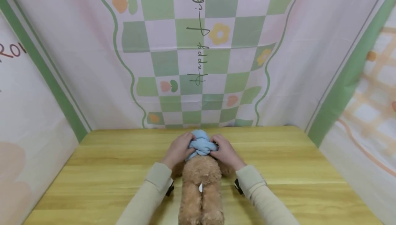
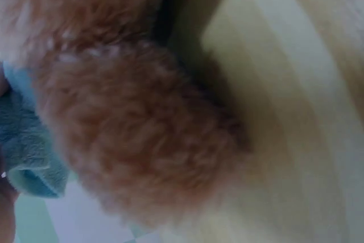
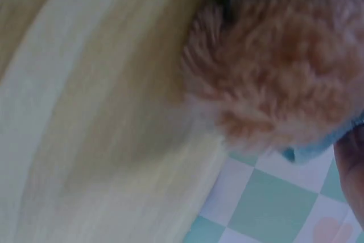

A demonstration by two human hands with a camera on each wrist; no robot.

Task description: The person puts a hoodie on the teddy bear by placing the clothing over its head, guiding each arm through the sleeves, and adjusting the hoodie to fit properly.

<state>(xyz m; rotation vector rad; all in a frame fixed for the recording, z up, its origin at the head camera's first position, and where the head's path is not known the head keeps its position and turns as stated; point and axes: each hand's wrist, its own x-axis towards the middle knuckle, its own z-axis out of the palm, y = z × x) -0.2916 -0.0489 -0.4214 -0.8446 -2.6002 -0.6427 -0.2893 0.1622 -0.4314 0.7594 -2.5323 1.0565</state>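
A brown plush toy (image 1: 202, 170) lies on the wooden table with its two legs toward me and a small white tag (image 1: 200, 187) between them. Twisted light blue cloth (image 1: 202, 145), towel-like in texture, covers its upper end, so the head is hidden. My left hand (image 1: 179, 148) pinches the cloth's left side, and my right hand (image 1: 227, 152) pinches the right side. In the left wrist view a furry limb (image 2: 131, 135) fills the middle, beside a hanging end of the cloth (image 2: 34, 152). Brown fur (image 3: 284, 66) hides most of the cloth in the right wrist view.
The wooden table (image 1: 123, 156) ends at a green-and-white checked curtain (image 1: 164, 60) printed with "Happy Life". Printed fabric walls (image 1: 34, 108) stand at both sides. Dark wrist devices (image 1: 238, 186) sit under both sleeves.
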